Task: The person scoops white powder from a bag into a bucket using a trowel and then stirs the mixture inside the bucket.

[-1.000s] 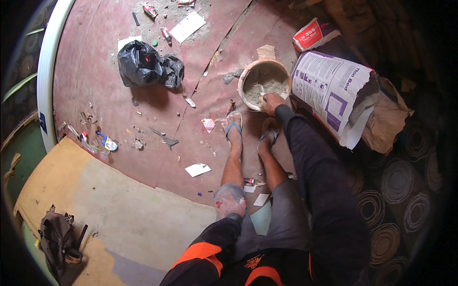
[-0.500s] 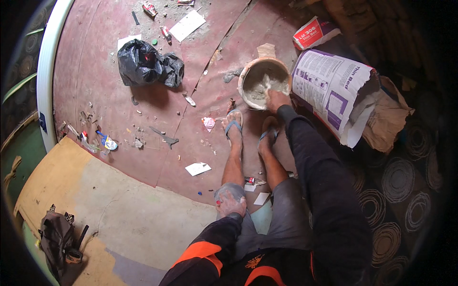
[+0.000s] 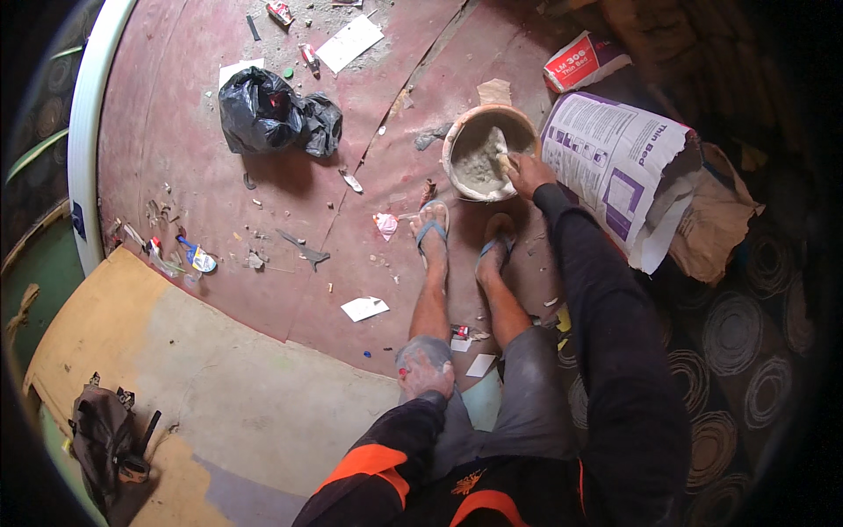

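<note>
Bucket [image 3: 447, 162] lies just beyond right hand [image 3: 529, 176], clasping trowel [image 3: 499, 143]; left hand [image 3: 427, 374] spread on knee [image 3: 420, 349].

So the bucket [image 3: 449, 151] sits on the floor [image 3: 351, 230], mix [image 3: 476, 169] inside, sack [image 3: 608, 160] just right, plastic bag [image 3: 259, 114] off left.

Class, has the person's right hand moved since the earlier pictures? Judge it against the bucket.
Yes: against the bucket, the right hand has moved rightward and slightly forward.
</note>
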A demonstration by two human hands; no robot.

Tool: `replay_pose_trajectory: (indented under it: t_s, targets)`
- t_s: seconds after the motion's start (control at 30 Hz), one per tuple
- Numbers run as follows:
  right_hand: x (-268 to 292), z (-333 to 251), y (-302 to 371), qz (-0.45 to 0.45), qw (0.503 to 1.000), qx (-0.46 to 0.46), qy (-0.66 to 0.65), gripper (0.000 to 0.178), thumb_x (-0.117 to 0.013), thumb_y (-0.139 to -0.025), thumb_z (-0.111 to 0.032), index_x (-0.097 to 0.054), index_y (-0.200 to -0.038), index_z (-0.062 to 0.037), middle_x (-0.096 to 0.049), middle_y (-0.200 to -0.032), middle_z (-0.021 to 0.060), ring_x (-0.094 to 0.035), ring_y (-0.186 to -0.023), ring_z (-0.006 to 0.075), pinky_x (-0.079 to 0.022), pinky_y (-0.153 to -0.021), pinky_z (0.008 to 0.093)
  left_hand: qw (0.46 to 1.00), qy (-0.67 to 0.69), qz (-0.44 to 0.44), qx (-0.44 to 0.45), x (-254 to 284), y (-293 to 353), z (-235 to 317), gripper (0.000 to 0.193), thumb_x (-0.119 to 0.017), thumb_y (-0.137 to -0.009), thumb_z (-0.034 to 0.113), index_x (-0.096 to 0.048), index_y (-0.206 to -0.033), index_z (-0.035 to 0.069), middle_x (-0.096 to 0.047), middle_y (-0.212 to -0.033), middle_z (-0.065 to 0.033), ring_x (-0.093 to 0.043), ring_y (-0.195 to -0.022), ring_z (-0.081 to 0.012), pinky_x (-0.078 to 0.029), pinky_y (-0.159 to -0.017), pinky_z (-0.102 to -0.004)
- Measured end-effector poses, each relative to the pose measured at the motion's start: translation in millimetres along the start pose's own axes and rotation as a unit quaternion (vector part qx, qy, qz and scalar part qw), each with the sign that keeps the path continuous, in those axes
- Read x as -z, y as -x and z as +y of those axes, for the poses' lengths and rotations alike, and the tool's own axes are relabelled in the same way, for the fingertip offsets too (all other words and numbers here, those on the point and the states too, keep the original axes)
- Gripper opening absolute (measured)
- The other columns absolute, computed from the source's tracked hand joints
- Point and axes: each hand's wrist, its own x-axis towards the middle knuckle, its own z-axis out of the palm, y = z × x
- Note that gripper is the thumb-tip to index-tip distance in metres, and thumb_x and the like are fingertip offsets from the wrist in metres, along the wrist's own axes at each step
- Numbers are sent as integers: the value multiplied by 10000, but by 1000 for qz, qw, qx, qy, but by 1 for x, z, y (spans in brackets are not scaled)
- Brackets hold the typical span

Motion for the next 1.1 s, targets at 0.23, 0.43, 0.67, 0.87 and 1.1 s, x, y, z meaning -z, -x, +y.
replay_pose_trajectory:
  t_s: [0.23,0.43,0.67,0.87,1.1]
  targets:
    - [-4,6,2,-31,999,7,-12,398,-567,-909,-334,-653,-1195,-72,-670,-1146,224,-642,-1088,385,-493,-943,486,999,27,-18,5,0,0,-1,797,-619,-847,539,-412,-1436,45,-407,-1476,-233,-495,-1292,-413,-363,-1076,-537]
    - [-11,0,1,15,1000,-6,18,462,-582,-927,-412,-665,-1223,-67,-662,-1174,236,-643,-1073,400,-498,-927,456,1000,12,14,-13,0,0,1,791,-608,-853,538,-418,-1440,44,-397,-1490,-238,-486,-1304,-414,-370,-1069,-545]
    - [-19,7,-3,95,994,-35,-34,392,-567,-908,-364,-713,-1106,-59,-678,-1086,257,-646,-1031,433,-493,-919,492,1000,20,-6,-7,-2,-1,-1,803,-624,-843,535,-412,-1453,58,-382,-1511,-234,-460,-1326,-426,-367,-1072,-556]
    - [-10,3,-2,65,988,-88,-106,452,-582,-923,-384,-660,-1231,-62,-650,-1190,254,-613,-1132,412,-470,-979,445,1000,15,18,-11,-3,-1,-1,786,-622,-847,532,-420,-1440,57,-413,-1471,-227,-484,-1293,-430,-374,-1060,-552]
    - [-3,-6,5,1,1000,-20,-25,413,-551,-947,-377,-672,-1200,-75,-670,-1149,235,-638,-1061,416,-490,-932,478,1000,3,-18,6,9,3,3,822,-597,-865,552,-371,-1486,64,-364,-1516,-228,-479,-1307,-427,-357,-1087,-539]
